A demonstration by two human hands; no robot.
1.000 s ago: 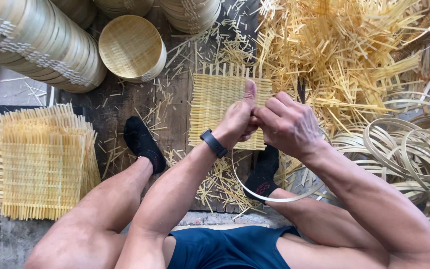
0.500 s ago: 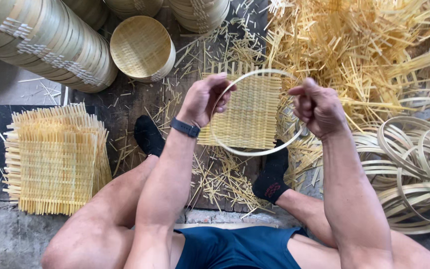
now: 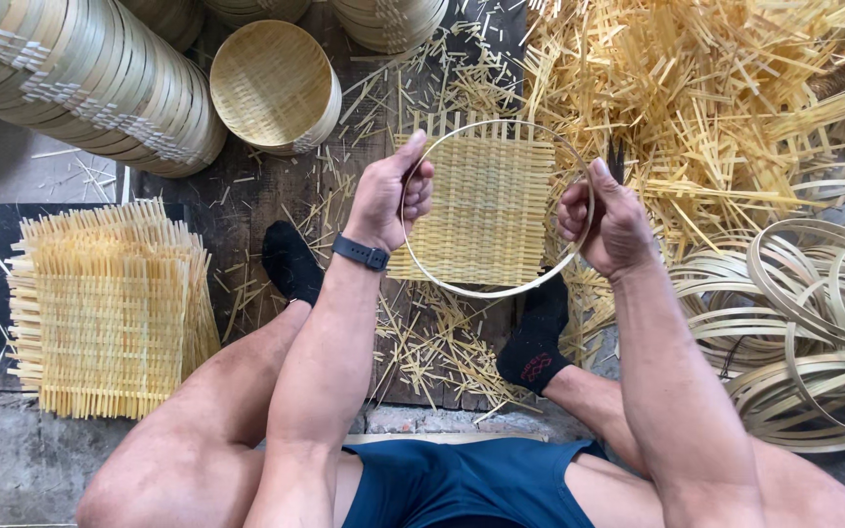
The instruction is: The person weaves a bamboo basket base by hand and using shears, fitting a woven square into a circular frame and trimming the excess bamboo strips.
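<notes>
Dark wooden boards (image 3: pixel 276 196) make the floor of this work place, and almost everywhere they are covered with bamboo material. At the upper right of the frame lies a big loose heap of bamboo splints (image 3: pixel 726 108). At the upper left lie long rolls of stacked round frames (image 3: pixel 80 88), and beside them one round woven basket (image 3: pixel 271 83) shows its inside. At the left of the frame stands a pile of square woven mats (image 3: pixel 105 308). At the right edge lie many loose bamboo hoops (image 3: pixel 814 323), partly cut off by the frame.

In the middle of the frame the person holds one thin bamboo hoop (image 3: pixel 481 291) with both hands. The left hand (image 3: pixel 393 196) grips the left side of the ring with the fingers curled closed and the thumb up along the strip. The right hand (image 3: pixel 610 220) grips the right side in the same closed way. So the ring lies between the hands, with both equally near, and its open face turns toward the camera.

Directly behind the ring, lower on the boards, lies a single woven mat (image 3: pixel 486 210), seen through the ring. The corners of the mat reach outside the circle.

How high the hoop is above the mat cannot be told from this view. The person's feet in black socks (image 3: pixel 290 262) rest at both sides of the mat, and the right foot is partly hidden by the arm.
</notes>
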